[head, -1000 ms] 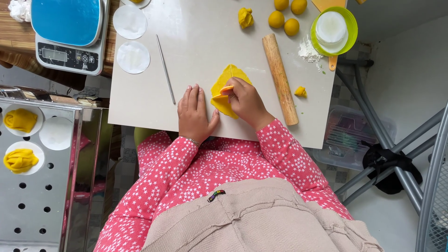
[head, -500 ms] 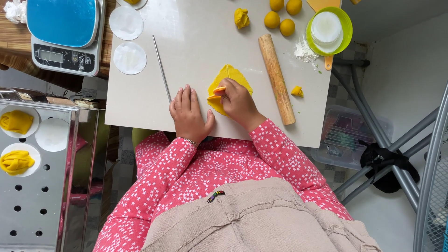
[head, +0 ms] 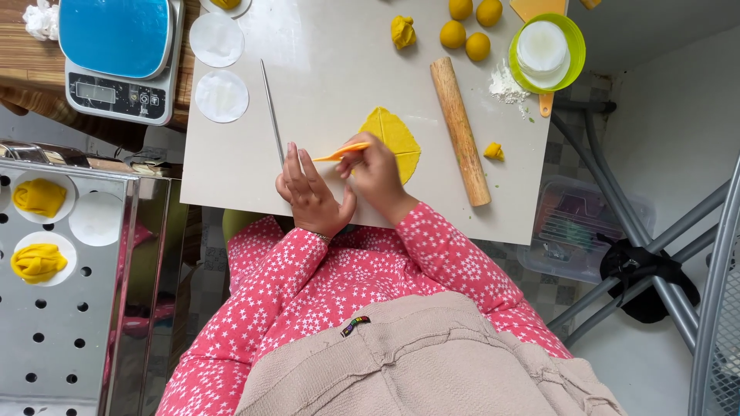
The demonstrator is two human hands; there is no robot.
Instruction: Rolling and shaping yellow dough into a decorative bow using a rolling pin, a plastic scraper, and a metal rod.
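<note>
The pale work board (head: 339, 177) carries everything; at its near edge both forearms, in pink star-print sleeves, come up from below and meet. The left hand (head: 312, 192) lies flat on the board, palm down, fingers straight and loosely spread, released and grasping nothing; its fingertips lie just beside the thin metal rod (head: 272, 114). The right hand (head: 375, 173) sits just beside it, fingers curled and pinched around an orange plastic scraper (head: 343, 152) — the blade points left, over the left hand's fingertips. Under and just beyond the right hand lies the flattened yellow dough sheet (head: 395, 137), leaf-shaped with a pointed top and creased lines across it; its lower left part is hidden by the hand. To its right lies the wooden rolling pin (head: 460, 131), angled; beyond that sits a small dough scrap (head: 494, 151).
</note>
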